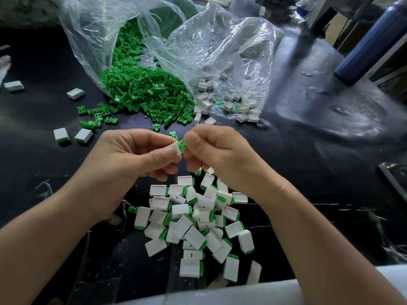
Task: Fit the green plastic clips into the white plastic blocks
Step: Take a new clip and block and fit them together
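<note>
A: Since the heap of fitted blocks [198,221] lies under and between your wrists, nearest to you, I'd judge the job well along. What is in hand?

B: The left hand [132,155] pinches one white block [178,148] between thumb and forefinger, with the other fingers curled beneath. The right hand [220,155] pinches a green clip [182,144] at its fingertips, and the clip's end is touching the block's edge. By my reading it isn't seated yet.

A: How do you do it well?

B: Square the clip to the block's opening before pressing, because a tilted clip would likely jam or bend a leg. Hold the block by its sides so the thumb leaves the opening free. Push straight in until the green cap sits flush, as on those in the heap. Which end of the clip leads I can't tell, since fingers hide it.

A: And supply?

B: Just beyond the fingertips a few stray clips [156,127] lie on the dark table [308,172]. Farther beyond the left hand, loose green clips [145,93] spill from a clear bag [92,40]. Beyond the right hand, a second bag [231,45] holds bare white blocks [229,104]. A few fitted pieces [83,135] lie out to the left of the left hand. Far past the right hand stands a blue bottle [372,40].
</note>
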Motion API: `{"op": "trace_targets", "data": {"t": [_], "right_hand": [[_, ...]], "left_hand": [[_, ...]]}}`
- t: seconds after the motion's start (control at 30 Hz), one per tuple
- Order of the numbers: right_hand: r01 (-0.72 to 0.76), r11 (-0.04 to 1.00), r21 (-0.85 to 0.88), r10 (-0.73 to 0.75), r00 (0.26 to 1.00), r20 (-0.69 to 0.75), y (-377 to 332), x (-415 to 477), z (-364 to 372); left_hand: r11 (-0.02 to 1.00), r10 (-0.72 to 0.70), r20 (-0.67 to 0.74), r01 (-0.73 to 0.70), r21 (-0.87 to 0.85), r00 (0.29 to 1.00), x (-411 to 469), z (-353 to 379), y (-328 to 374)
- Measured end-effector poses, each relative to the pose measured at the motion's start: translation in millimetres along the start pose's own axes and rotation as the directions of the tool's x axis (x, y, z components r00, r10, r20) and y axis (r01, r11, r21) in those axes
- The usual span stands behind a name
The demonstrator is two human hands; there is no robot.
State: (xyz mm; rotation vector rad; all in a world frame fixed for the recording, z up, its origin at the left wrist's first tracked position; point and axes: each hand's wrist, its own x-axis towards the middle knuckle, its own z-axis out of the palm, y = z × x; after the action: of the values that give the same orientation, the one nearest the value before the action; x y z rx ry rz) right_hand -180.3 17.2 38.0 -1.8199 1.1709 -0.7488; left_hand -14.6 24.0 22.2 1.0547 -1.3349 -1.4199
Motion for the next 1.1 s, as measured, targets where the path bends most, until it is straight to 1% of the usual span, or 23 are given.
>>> {"op": "trace_targets", "data": {"t": [0.03, 0.07, 0.2, 0.27, 0.33, 0.4, 0.47, 0.57, 0.63, 0.7, 0.77, 0.87, 0.97, 1.1], "right_hand": [[-0.025, 0.998, 0.065, 0.025, 1.0, 0.001, 1, 0, -1], [-0.048, 0.995, 0.091, 0.048, 0.999, 0.002, 2, 1, -1], [-0.143, 0.982, 0.121, 0.14, 0.99, 0.031, 3, 2, 3], [-0.215, 0.959, 0.182, 0.202, 0.975, 0.09, 1, 2, 4], [-0.293, 0.918, 0.269, 0.249, 0.95, 0.188, 0, 2, 5], [-0.335, 0.874, 0.352, 0.243, 0.929, 0.28, -1, 2, 5], [-0.35, 0.824, 0.445, 0.196, 0.913, 0.357, -1, 2, 8], [-0.378, 0.749, 0.545, 0.144, 0.895, 0.423, -2, 2, 11], [-0.408, 0.688, 0.601, 0.129, 0.883, 0.451, -3, 2, 13], [-0.423, 0.651, 0.63, 0.122, 0.878, 0.463, -4, 3, 14], [-0.426, 0.644, 0.636, 0.134, 0.881, 0.454, -6, 3, 14], [-0.405, 0.662, 0.631, 0.155, 0.897, 0.413, -6, 2, 16], [-0.387, 0.708, 0.591, 0.189, 0.91, 0.37, -5, 1, 20], [-0.376, 0.709, 0.596, 0.185, 0.915, 0.358, -7, 0, 22]], "left_hand": [[1.0, -0.008, -0.006, 0.008, -0.012, 1.0, 0, 0, 0], [1.0, -0.014, -0.009, 0.014, -0.015, 1.0, 0, 0, 0], [1.0, -0.02, 0.008, 0.02, -0.018, 1.0, -2, 0, 1], [1.0, -0.007, 0.012, 0.007, -0.018, 1.0, -2, 0, 2], [1.0, 0.016, 0.001, -0.016, -0.026, 1.0, -2, -1, 1], [0.999, 0.042, 0.009, -0.041, -0.033, 0.999, -2, -3, 0], [0.997, 0.073, 0.038, -0.073, -0.003, 0.997, -2, -5, -1], [0.997, 0.075, 0.075, -0.076, -0.001, 0.994, -1, -7, -3], [0.996, 0.078, 0.121, -0.073, -0.045, 0.99, -2, -5, -2], [0.994, 0.079, 0.151, -0.067, -0.083, 0.985, -2, -4, 0], [0.991, 0.079, 0.154, -0.061, -0.116, 0.985, -2, -3, 0], [0.988, 0.091, 0.122, -0.074, -0.134, 0.988, -3, 0, 0], [0.992, 0.099, 0.095, -0.09, -0.091, 0.991, -3, 1, -1], [0.994, 0.059, 0.081, -0.051, -0.097, 0.995, -4, -2, -4]]}}
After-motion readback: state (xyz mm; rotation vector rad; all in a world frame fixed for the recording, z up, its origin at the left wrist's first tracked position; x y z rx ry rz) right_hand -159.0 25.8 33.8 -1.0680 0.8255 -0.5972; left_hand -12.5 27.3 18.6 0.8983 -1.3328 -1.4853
